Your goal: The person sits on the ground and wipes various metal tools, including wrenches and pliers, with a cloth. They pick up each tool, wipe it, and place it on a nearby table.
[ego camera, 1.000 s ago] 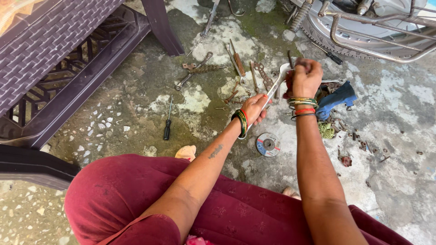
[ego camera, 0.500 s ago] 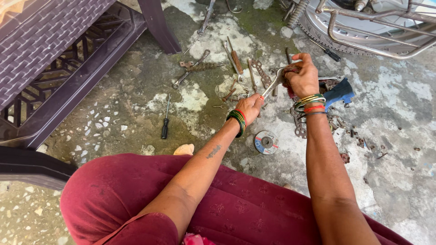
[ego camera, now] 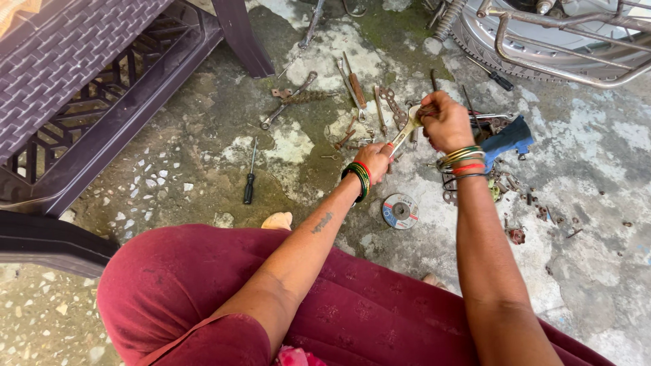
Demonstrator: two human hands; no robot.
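Note:
My left hand (ego camera: 375, 160) grips the lower end of a metal spanner (ego camera: 405, 133) that slants up to the right. Around the spanner's upper end my right hand (ego camera: 444, 120) is closed; what else it holds is hidden by the fingers. Both wrists carry coloured bangles. Under the hands, loose on the stained concrete, lie rusty tools (ego camera: 360, 89), a chain piece (ego camera: 392, 106) and small metal parts. A round cutting disc (ego camera: 400, 211) sits on the ground just below my hands. My maroon-clad knees (ego camera: 203, 285) fill the bottom of the view.
A black-handled screwdriver (ego camera: 249, 181) lies to the left. A purple woven plastic chair (ego camera: 81, 81) stands at the upper left. A motorcycle wheel with metal guard bars (ego camera: 556, 34) is at the upper right. A blue tool (ego camera: 507, 139) and scattered bolts lie right of my right wrist.
Both hands have shifted slightly up and left with the spanner; my right hand has stayed on its upper end throughout.

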